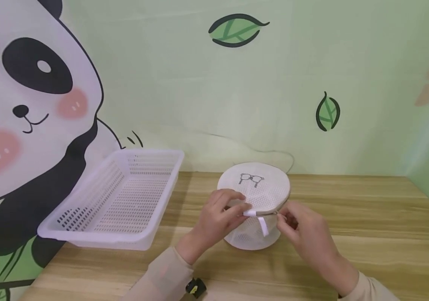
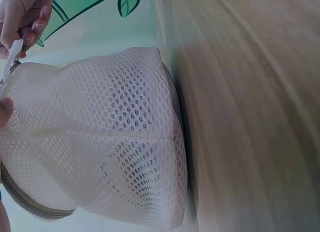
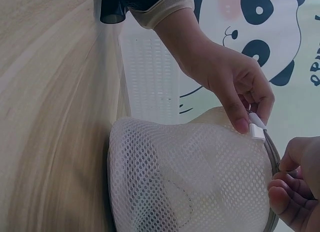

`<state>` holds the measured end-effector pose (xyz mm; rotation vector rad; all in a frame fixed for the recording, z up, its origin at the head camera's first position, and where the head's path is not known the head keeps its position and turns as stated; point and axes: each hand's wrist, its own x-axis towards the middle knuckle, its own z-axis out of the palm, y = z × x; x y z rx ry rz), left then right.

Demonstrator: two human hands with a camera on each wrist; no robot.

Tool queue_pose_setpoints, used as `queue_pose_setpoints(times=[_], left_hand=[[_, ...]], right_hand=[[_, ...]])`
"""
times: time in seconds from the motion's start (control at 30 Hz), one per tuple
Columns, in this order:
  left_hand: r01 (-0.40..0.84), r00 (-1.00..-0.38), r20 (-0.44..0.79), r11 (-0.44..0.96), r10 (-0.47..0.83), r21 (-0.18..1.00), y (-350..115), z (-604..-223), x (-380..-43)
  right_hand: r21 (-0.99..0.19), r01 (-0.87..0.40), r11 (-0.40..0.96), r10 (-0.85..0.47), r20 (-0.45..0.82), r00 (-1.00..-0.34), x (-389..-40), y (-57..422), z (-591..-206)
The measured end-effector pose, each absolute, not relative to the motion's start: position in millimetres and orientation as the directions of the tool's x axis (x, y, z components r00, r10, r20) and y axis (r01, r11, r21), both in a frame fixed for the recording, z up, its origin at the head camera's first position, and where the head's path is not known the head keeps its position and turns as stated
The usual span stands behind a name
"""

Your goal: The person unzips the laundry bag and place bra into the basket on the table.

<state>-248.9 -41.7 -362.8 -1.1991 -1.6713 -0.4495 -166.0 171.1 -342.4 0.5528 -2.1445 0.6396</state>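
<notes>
A white cylindrical mesh laundry bag (image 1: pixel 270 190) stands on the wooden table, its round lid printed with a glasses-like drawing. My left hand (image 1: pixel 218 213) pinches the front edge of the lid beside a white fabric tab (image 3: pixel 257 132), thumb below and fingers above. To the right of it, my right hand (image 1: pixel 308 234) pinches at the grey zipper (image 3: pixel 272 154) along the rim; the pull itself is hidden by the fingers. A white strap (image 1: pixel 263 226) hangs from the rim between both hands. The mesh side (image 2: pixel 100 112) looks slightly creased.
To the left on the table (image 1: pixel 349 242) stands a white perforated plastic basket (image 1: pixel 165 209). A thin cord (image 1: pixel 259 149) runs behind the bag along the green panda-print backdrop (image 1: pixel 161 83). A black device (image 1: pixel 196 288) sits at the left sleeve.
</notes>
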Motion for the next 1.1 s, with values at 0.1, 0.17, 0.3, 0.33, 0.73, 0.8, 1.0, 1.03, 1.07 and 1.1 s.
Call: queue_pose_setpoints(times=[0.1, 0.17, 0.3, 0.33, 0.73, 0.8, 1.0, 1.03, 1.07, 1.1], left_hand=[[0.865, -0.022, 0.869, 0.445, 0.494, -0.231, -42.6, -361.1, -249.7], [0.866, -0.020, 0.868, 0.442, 0.497, -0.233, -42.6, -361.3, -250.1], [0.873, -0.027, 0.870, 0.435, 0.492, -0.218, -44.5, -362.2, -251.8], [0.876, -0.030, 0.871, 0.433, 0.490, -0.213, -45.1, -362.4, -252.3], [0.884, -0.044, 0.862, 0.422, 0.505, -0.202, -48.7, -359.3, -255.5], [0.885, -0.048, 0.862, 0.422, 0.504, -0.197, -49.6, -358.9, -256.4], [0.889, -0.057, 0.864, 0.420, 0.500, -0.184, -51.2, -359.7, -257.7], [0.892, -0.057, 0.866, 0.416, 0.496, -0.179, -51.6, -359.9, -258.0], [0.895, -0.058, 0.869, 0.411, 0.492, -0.173, -51.9, -360.1, -258.3], [0.898, -0.060, 0.871, 0.407, 0.488, -0.167, -52.3, -360.2, -258.6]], right_hand=[[-0.259, -0.580, 0.772, -0.168, 0.797, -0.580, -168.7, 171.5, -339.9], [-0.262, -0.577, 0.773, -0.166, 0.795, -0.584, -169.3, 171.9, -340.4], [-0.278, -0.555, 0.784, -0.144, 0.789, -0.598, -170.9, 173.4, -340.4], [-0.280, -0.549, 0.787, -0.138, 0.788, -0.600, -171.3, 173.9, -340.1], [-0.286, -0.542, 0.791, -0.121, 0.794, -0.596, -172.8, 177.6, -339.5], [-0.283, -0.542, 0.791, -0.116, 0.801, -0.588, -173.4, 178.1, -339.9], [-0.278, -0.543, 0.793, -0.114, 0.807, -0.579, -174.0, 178.7, -340.5], [-0.281, -0.541, 0.793, -0.112, 0.805, -0.583, -173.9, 178.7, -340.4], [-0.285, -0.539, 0.792, -0.110, 0.803, -0.586, -173.7, 178.7, -340.3], [-0.289, -0.537, 0.793, -0.108, 0.800, -0.590, -173.5, 178.8, -340.2]])
